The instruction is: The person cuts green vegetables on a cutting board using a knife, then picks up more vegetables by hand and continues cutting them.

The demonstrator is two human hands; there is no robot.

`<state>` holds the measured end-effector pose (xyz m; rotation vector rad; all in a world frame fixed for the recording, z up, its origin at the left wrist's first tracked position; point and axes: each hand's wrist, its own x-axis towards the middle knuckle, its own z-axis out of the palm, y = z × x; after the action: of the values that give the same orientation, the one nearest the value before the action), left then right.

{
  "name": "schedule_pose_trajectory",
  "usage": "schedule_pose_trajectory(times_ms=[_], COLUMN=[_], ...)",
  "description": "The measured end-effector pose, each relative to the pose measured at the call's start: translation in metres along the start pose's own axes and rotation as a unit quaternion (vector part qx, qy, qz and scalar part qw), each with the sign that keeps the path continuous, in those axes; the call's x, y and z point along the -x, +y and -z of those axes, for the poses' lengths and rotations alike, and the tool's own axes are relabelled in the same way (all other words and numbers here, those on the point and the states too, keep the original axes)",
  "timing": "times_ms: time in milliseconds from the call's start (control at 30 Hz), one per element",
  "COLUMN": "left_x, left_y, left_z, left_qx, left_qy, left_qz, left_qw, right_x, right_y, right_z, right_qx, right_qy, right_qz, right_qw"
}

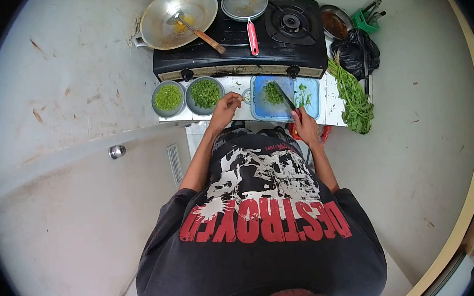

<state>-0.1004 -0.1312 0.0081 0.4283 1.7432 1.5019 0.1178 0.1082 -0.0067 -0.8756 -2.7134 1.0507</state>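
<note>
My right hand [305, 126] is closed round the handle of a knife [285, 95]. Its dark blade slants over the blue cutting board [267, 111], against a heap of chopped green leaves [273, 93]. Loose leaf pieces [302, 95] lie on the board to the right of the blade. My left hand [226, 110] is just left of the board's handle, beside a grey bowl of chopped dark greens [206, 93]. Its fingers are curled in with the tips together; whether something small is between them is hidden. Further left stands a bowl of paler chopped green pieces [167, 98].
Behind the board is a black gas stove [230, 56] with a wok [152, 24], a wooden-handled spatula [206, 38] and a red-handled strainer [245, 1]. Leafy greens [354, 100], a black plastic bag [358, 52], a pan [334, 24] and a green basket [365, 24] are right.
</note>
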Motion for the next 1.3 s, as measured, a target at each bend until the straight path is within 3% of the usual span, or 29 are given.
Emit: schedule_pose_trajectory(times_ms=[233,467,667,1033,1100,1233,1300], left_x=[0.003,-0.004,-0.002,-0.004,-0.003,-0.013,-0.029], left_y=[0.020,-0.003,-0.020,-0.045,-0.032,-0.032,-0.065], left_z=[0.030,0.052,0.064,0.064,0.059,0.047,0.038], left_qx=[0.019,-0.008,-0.023,-0.032,-0.058,-0.067,-0.057], left_qy=[-0.004,-0.085,-0.077,-0.046,-0.046,-0.069,-0.085], left_qz=[0.022,-0.002,-0.001,-0.027,-0.016,0.019,-0.047], left_qw=[1.000,0.996,0.997,0.998,0.997,0.995,0.994], right_x=[0.028,-0.001,-0.022,0.024,0.026,0.030,0.026], right_y=[0.012,0.012,0.012,0.018,0.018,0.005,-0.008], right_z=[-0.047,-0.057,-0.046,-0.065,-0.075,-0.103,-0.115], right_qx=[0.090,0.104,0.094,0.080,0.087,-0.028,-0.104], right_qy=[-0.064,-0.031,0.022,-0.003,0.021,0.130,0.160], right_qz=[0.029,0.025,0.019,-0.009,-0.029,-0.038,-0.064], right_qw=[0.993,0.994,0.995,0.997,0.996,0.990,0.980])
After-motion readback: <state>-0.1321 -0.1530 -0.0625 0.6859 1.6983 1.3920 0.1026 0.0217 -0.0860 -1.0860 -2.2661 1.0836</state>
